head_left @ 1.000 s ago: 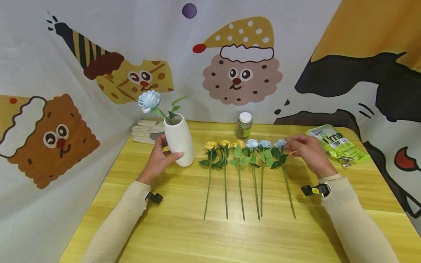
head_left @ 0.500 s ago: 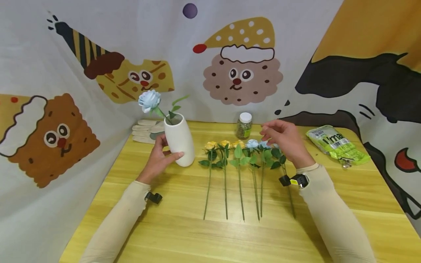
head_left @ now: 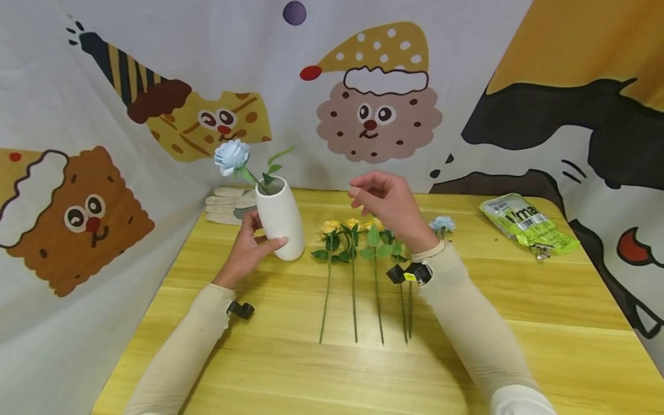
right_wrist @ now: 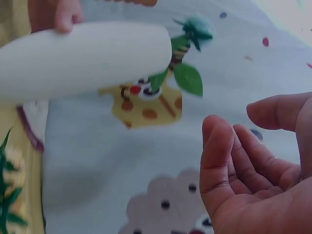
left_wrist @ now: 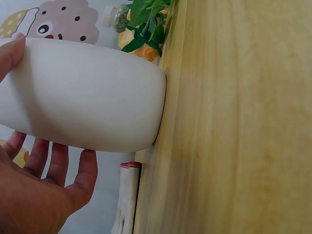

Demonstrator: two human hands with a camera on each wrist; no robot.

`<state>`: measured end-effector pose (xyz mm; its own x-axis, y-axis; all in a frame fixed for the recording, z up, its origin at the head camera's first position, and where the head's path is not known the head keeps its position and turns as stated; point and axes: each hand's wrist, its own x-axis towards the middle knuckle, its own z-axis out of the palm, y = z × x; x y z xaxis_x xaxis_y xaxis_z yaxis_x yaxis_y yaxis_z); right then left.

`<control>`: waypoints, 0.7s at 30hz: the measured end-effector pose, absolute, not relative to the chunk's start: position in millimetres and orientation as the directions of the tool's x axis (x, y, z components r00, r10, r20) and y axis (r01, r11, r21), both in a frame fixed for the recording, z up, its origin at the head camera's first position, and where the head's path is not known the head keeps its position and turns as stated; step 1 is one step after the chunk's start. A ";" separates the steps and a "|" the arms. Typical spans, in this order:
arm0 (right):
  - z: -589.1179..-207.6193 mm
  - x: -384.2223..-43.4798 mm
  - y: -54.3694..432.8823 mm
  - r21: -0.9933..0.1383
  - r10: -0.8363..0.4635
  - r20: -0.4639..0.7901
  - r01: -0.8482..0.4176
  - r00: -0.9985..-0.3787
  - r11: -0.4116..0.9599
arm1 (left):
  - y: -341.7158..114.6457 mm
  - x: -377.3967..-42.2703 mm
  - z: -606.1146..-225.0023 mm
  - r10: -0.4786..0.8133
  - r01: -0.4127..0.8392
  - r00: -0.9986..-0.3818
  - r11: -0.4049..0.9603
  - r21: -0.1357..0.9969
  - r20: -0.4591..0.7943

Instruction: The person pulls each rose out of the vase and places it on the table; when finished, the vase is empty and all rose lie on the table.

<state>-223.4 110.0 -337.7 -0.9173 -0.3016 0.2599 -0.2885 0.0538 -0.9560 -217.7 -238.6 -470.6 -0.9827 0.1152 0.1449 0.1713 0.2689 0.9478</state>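
Observation:
A white vase (head_left: 280,227) stands slightly tilted at the left of the table. My left hand (head_left: 249,249) grips its lower body, thumb in front; in the left wrist view the fingers (left_wrist: 87,170) lie along its other side. One light-blue rose (head_left: 231,157) and a green leafy sprig (head_left: 275,168) rise from its mouth. My right hand (head_left: 389,202) is in the air to the right of the vase, fingers loosely bent and holding nothing. Below it lies a row of yellow roses (head_left: 329,227) and blue ones, partly hidden by the arm. A blue rose (head_left: 442,223) shows farther right.
Behind the vase lies a pair of work gloves (head_left: 222,208). A green-and-white bag (head_left: 529,222) with small metal pieces (head_left: 542,251) beside it lies at the back right. The jar (left_wrist: 120,18) is hidden behind my right hand in the head view. A printed cloth hangs behind the table.
My right hand has left the rightmost blue rose and moved leftward and up, over the row toward the vase. The left hand keeps its grip on the vase.

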 end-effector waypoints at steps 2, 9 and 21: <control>-333.5 -224.2 96.3 -0.949 -0.312 0.281 -0.311 -0.908 0.051 | -238.8 -217.5 -470.4 0.117 0.170 -0.983 0.270 0.948 0.143; -323.1 -226.7 47.5 -0.927 -0.308 0.354 -0.374 -0.883 0.008 | -237.6 -216.8 -467.0 0.116 0.177 -0.982 0.262 0.949 0.151; -313.4 -225.2 -26.8 -0.880 -0.358 0.423 -0.471 -0.832 0.055 | -236.2 -215.3 -464.5 0.131 0.166 -0.982 0.255 0.953 0.136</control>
